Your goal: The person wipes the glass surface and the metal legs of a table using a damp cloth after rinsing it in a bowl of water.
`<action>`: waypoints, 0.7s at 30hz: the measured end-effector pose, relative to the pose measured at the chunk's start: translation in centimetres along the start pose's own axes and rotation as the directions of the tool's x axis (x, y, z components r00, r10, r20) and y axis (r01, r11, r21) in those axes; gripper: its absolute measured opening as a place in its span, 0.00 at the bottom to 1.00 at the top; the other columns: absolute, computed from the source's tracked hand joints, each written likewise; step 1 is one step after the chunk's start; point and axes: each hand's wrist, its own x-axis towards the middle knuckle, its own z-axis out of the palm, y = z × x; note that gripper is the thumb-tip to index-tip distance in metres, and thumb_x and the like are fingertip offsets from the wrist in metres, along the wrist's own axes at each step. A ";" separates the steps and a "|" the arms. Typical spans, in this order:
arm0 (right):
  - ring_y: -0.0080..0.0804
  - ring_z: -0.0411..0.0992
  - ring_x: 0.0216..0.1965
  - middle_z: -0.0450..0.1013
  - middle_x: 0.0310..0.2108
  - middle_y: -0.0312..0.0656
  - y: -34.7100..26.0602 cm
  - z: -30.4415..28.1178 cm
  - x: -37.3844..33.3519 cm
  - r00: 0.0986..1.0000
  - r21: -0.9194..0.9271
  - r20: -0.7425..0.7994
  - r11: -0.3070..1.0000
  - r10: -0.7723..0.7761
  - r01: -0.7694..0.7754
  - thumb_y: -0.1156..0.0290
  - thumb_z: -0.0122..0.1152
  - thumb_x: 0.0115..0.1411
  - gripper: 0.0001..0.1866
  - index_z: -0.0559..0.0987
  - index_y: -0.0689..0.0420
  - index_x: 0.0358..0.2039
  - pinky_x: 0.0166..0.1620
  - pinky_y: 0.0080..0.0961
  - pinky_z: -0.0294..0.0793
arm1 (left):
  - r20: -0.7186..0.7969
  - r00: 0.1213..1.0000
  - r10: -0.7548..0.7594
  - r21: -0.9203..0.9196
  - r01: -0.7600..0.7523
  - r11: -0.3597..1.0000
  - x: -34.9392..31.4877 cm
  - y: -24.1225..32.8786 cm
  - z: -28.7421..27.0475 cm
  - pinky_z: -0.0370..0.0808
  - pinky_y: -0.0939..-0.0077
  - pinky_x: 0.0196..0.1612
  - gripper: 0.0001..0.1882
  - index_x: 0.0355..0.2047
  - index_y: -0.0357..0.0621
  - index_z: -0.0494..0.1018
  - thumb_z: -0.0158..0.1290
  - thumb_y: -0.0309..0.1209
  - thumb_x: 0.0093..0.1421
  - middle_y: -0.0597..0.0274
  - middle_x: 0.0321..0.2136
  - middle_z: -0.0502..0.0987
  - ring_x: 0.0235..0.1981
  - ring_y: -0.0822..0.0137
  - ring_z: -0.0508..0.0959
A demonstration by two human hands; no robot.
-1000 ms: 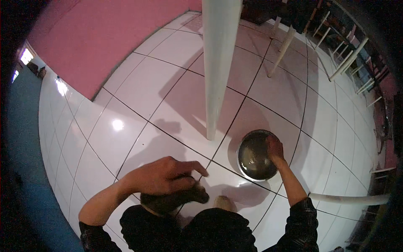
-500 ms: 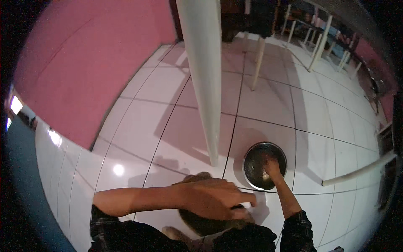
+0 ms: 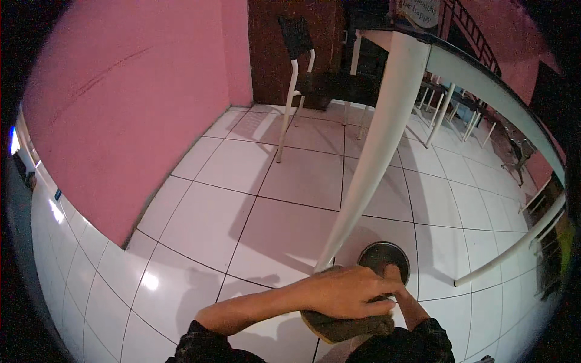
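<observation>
My left hand [image 3: 348, 292] is closed, palm down, over what looks like a brown shoe [image 3: 345, 327]. The shoe's pale edge shows below, and much of its upper side is hidden by the hand. A dark round bowl [image 3: 376, 253] with a shiny metal rim stands on the floor just beyond. My right hand [image 3: 393, 277] is at the bowl's near side, over its inside. It is partly covered by my left hand, and its fingers do not show clearly.
A thick white table leg [image 3: 375, 145] comes down between me and the bowl's left side. A black chair [image 3: 330, 85] with white legs stands farther off. The pink wall [image 3: 133, 109] borders the white tiled floor [image 3: 200, 209] at left. Another white leg [image 3: 514, 257] slants at right.
My view has tilted up, bringing the tabletop and chair into sight. My left hand and the shoe have come nearer the bowl. My right hand has drawn back toward the bowl's near rim.
</observation>
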 end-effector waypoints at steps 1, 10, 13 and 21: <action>0.47 0.75 0.27 0.76 0.24 0.48 -0.5 -0.2 0.4 0.996 -0.007 0.064 0.998 -0.057 0.057 0.69 0.55 0.49 0.14 0.78 0.56 0.37 0.34 0.42 0.74 | -0.017 1.000 -0.019 0.001 0.019 1.000 -0.6 -0.1 0.2 0.73 0.54 0.34 0.19 0.51 0.53 0.65 0.43 0.45 0.64 0.48 0.23 0.75 0.27 0.47 0.77; 0.52 0.73 0.36 0.75 0.31 0.51 -5.6 -12.4 3.9 0.919 0.620 -0.059 0.735 0.391 -0.273 0.72 0.56 0.51 0.08 0.78 0.57 0.32 0.38 0.45 0.71 | -0.310 0.837 -0.452 0.119 0.506 0.855 -5.6 -2.4 -1.7 0.74 0.60 0.41 0.17 0.42 0.50 0.72 0.44 0.46 0.62 0.51 0.32 0.79 0.34 0.50 0.79; 0.52 0.73 0.36 0.74 0.31 0.52 -6.5 -18.8 4.2 0.869 0.674 -0.187 0.704 0.458 -0.226 0.72 0.54 0.52 0.07 0.78 0.57 0.32 0.39 0.45 0.71 | -0.424 0.721 -0.548 0.117 0.644 0.756 -6.5 -3.6 -3.4 0.73 0.60 0.38 0.19 0.36 0.45 0.74 0.46 0.48 0.60 0.48 0.27 0.78 0.31 0.46 0.77; 0.54 0.72 0.35 0.73 0.27 0.51 -4.0 -12.8 2.1 0.945 0.350 -0.162 0.912 0.284 -0.214 0.75 0.54 0.49 0.08 0.79 0.55 0.30 0.38 0.44 0.71 | -0.526 0.612 -0.591 -0.039 0.676 0.735 -5.8 -3.6 -5.8 0.71 0.67 0.46 0.23 0.53 0.50 0.66 0.51 0.43 0.59 0.55 0.36 0.79 0.39 0.59 0.78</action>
